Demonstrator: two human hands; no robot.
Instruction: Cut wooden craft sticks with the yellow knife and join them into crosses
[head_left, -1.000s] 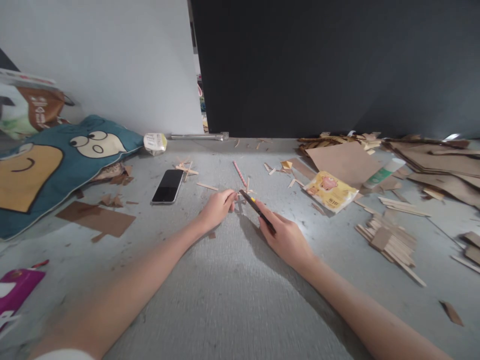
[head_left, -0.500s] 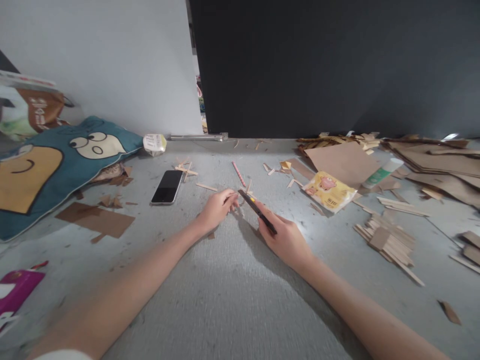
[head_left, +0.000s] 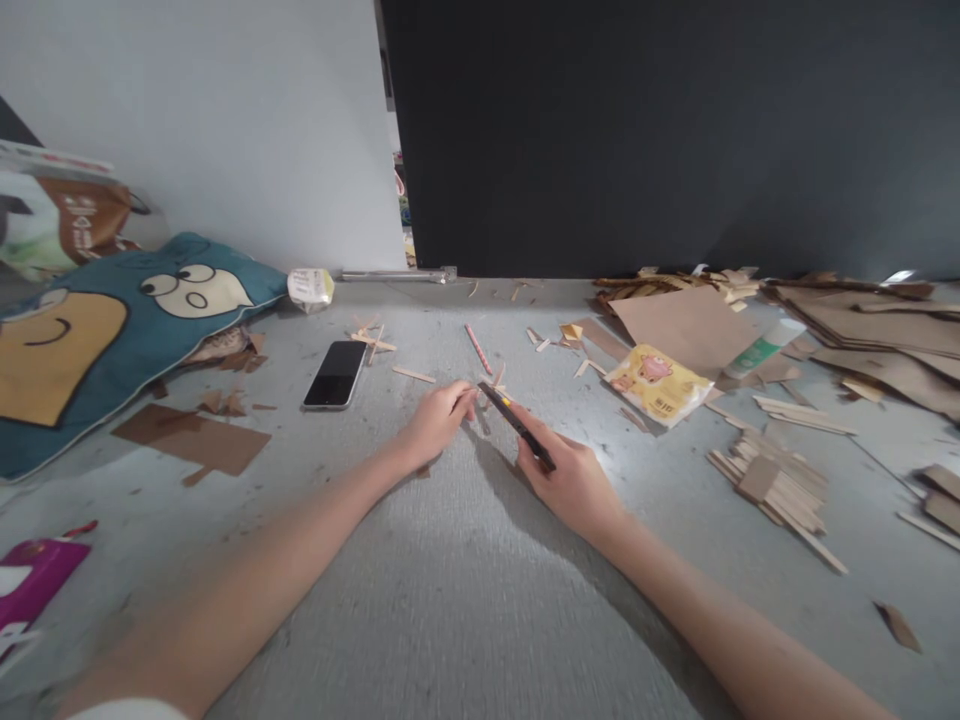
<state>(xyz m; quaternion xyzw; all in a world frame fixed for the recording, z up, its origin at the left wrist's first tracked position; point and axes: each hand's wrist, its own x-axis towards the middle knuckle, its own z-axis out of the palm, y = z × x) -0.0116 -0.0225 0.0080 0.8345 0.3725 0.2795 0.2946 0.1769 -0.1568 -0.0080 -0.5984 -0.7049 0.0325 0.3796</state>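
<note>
My right hand [head_left: 571, 482] is wrapped round a black utility knife [head_left: 534, 442] with a yellow part on it, its tip pointing forward and left. Close to that tip, my left hand [head_left: 441, 422] is closed in a pinch. Whatever sits between its fingers is too small and hidden to make out. Thin wood scraps [head_left: 496, 382] lie just beyond the knife's tip. A red-and-white patterned stick [head_left: 478, 348] rests on the table a little farther off.
Left of my hands lie a phone [head_left: 335, 375], a brown cardboard piece [head_left: 193, 438] and a teal cushion [head_left: 191, 290]. To the right are a yellow packet [head_left: 660, 385], a glue stick [head_left: 766, 347], a pile of wooden sticks [head_left: 780, 485] and cardboard sheets [head_left: 885, 330]. A dark panel [head_left: 660, 140] stands behind.
Both hands stay in nearly the same place. The knife's tip has shifted very slightly to the right, and the left hand keeps its pinch.
</note>
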